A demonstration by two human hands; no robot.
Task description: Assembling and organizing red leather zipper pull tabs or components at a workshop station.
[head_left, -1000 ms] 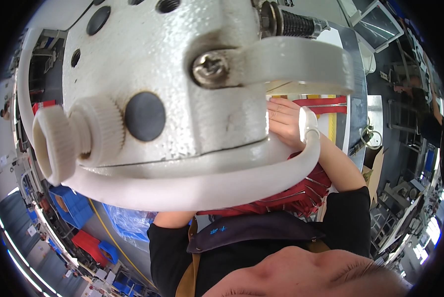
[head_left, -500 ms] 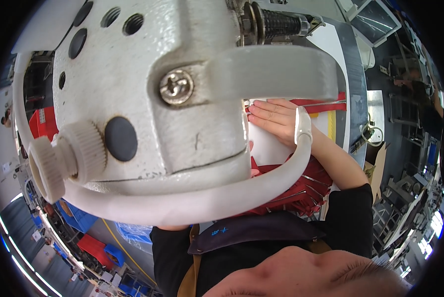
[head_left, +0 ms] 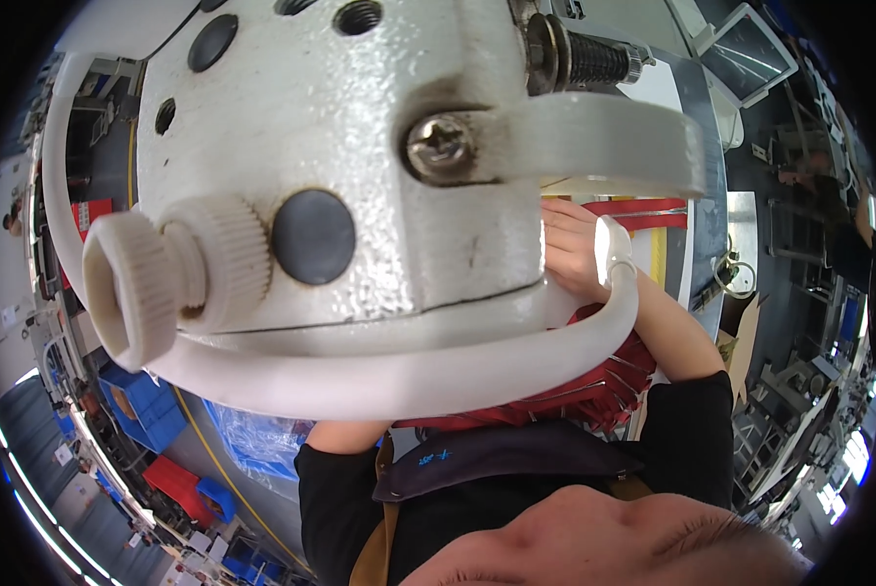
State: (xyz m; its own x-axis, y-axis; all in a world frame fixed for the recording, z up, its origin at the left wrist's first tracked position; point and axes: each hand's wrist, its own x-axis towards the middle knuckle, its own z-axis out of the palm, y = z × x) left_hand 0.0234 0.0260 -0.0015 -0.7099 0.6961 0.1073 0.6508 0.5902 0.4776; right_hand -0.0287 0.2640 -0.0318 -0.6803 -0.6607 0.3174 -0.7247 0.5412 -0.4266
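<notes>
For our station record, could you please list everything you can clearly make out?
machine head: one, off-white, upper left to centre
ridged knob: one, white, machine's left side
curved tube: one, white, along the machine's lower edge
zipper strip: at least one, red, beyond the right hand
zipper heap: one, red, before the apron
blue bins: at least two, blue, lower left
apron: one, dark purple, on the person
sleeves: two, black, lower middle
right hand: one, bare, fingertips hidden
left hand: hidden, forearm visible
</notes>
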